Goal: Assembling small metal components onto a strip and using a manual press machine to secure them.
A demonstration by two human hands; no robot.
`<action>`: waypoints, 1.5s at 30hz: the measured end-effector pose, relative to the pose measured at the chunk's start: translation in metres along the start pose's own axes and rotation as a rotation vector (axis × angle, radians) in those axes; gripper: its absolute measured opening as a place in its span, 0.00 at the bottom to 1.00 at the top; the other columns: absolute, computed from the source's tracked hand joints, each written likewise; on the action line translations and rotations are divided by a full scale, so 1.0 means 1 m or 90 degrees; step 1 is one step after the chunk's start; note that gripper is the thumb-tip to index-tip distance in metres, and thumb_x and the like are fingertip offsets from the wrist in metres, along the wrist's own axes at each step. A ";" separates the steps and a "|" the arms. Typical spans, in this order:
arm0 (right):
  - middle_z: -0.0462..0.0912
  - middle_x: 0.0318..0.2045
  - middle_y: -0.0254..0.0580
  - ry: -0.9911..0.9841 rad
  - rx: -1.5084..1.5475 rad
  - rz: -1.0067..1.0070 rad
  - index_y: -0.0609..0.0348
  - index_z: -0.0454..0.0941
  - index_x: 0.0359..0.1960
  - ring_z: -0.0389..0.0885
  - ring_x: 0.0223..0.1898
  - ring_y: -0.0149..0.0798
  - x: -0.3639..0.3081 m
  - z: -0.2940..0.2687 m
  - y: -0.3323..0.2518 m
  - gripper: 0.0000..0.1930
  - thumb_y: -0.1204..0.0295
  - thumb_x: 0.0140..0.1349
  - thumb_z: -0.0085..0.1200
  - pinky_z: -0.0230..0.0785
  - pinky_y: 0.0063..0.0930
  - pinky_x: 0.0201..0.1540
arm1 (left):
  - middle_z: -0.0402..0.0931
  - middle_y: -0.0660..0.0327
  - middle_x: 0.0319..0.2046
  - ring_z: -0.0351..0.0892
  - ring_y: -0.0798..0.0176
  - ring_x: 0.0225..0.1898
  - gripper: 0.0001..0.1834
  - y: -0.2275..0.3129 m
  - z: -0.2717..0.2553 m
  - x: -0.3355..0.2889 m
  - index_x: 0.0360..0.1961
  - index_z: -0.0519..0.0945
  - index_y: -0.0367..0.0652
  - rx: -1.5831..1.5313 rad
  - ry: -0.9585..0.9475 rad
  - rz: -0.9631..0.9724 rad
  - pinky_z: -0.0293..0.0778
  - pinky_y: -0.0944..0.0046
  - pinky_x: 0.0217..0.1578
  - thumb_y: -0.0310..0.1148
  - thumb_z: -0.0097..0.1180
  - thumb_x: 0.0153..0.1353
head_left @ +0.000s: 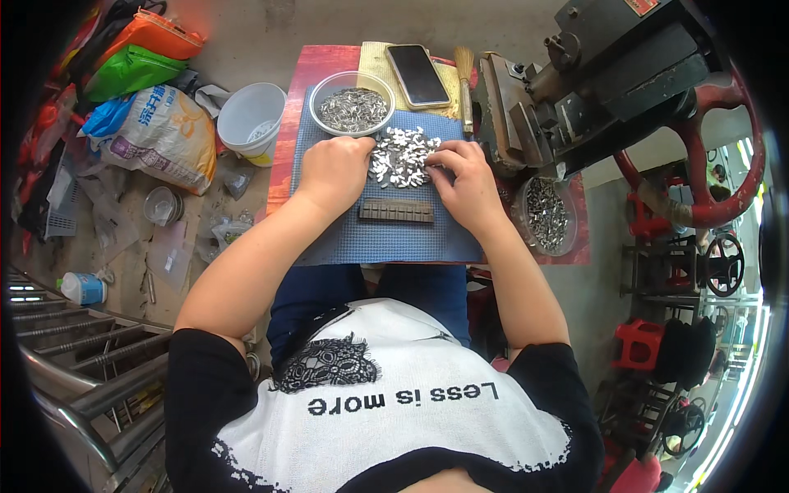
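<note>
We see both hands at the small pile of white and metallic pieces [403,156], which lies between them on the blue textured mat [329,242]. The left hand [337,171] sits at the pile's left edge, just nearer than a white bowl [316,108] of slim metal pins [353,110]. Its fingers are curled inward, but the back of the hand hides the tips, so we cannot tell whether they pinch anything. The right hand [462,177] reaches in at the pile's right edge, thumb and fingers bent toward the pieces; we cannot tell whether something is caught between them.

On the near side of the pile we find a dark slotted bar [396,211], lying left to right on the mat and apart from both hands. At the far side of the red table [320,66], a phone [417,74] rests on a yellow sheet [374,57], with a brush [468,107] just to its right. Beyond the right hand we see a clear tub [572,230] of short metal parts [546,215], and farther right a dark machine [608,70] with a red handwheel [713,215]. Left of the table stands a white bucket [246,107].
</note>
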State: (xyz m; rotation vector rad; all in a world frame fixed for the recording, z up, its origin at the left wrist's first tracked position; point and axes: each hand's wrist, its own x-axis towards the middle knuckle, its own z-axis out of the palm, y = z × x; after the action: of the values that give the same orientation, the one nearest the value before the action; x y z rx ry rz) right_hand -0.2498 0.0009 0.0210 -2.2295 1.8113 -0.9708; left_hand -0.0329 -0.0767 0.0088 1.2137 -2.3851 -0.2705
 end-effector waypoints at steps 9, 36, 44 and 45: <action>0.80 0.40 0.44 -0.062 0.094 -0.084 0.58 0.83 0.36 0.75 0.47 0.51 0.006 0.019 -0.027 0.08 0.76 0.53 0.65 0.70 0.40 0.52 | 0.83 0.52 0.31 0.85 0.46 0.33 0.04 0.002 0.014 0.000 0.35 0.77 0.44 0.012 0.056 0.008 0.80 0.49 0.33 0.29 0.52 0.61; 0.81 0.32 0.43 -0.186 0.110 0.117 0.58 0.86 0.33 0.79 0.42 0.46 -0.005 -0.024 -0.021 0.05 0.73 0.55 0.65 0.72 0.37 0.48 | 0.75 0.54 0.35 0.79 0.45 0.41 0.05 0.007 -0.022 -0.028 0.36 0.81 0.39 -0.165 -0.095 0.074 0.75 0.52 0.42 0.26 0.61 0.58; 0.80 0.32 0.40 -0.065 0.009 -0.052 0.57 0.86 0.34 0.79 0.39 0.43 0.000 -0.004 -0.006 0.07 0.77 0.52 0.67 0.74 0.35 0.42 | 0.73 0.53 0.44 0.75 0.47 0.48 0.07 0.000 -0.019 -0.030 0.38 0.82 0.38 -0.170 -0.078 0.111 0.73 0.53 0.49 0.22 0.61 0.57; 0.80 0.33 0.38 -0.079 -0.005 -0.082 0.56 0.86 0.33 0.78 0.41 0.43 -0.001 -0.006 -0.005 0.06 0.77 0.52 0.66 0.74 0.35 0.45 | 0.73 0.53 0.44 0.75 0.47 0.48 0.07 -0.001 -0.019 -0.030 0.38 0.82 0.38 -0.169 -0.077 0.110 0.73 0.53 0.49 0.22 0.61 0.57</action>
State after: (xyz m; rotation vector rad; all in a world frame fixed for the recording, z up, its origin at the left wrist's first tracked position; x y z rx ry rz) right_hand -0.2493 0.0050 0.0275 -2.3793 1.6396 -0.8253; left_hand -0.0077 -0.0527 0.0162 0.8889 -2.4421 -0.5984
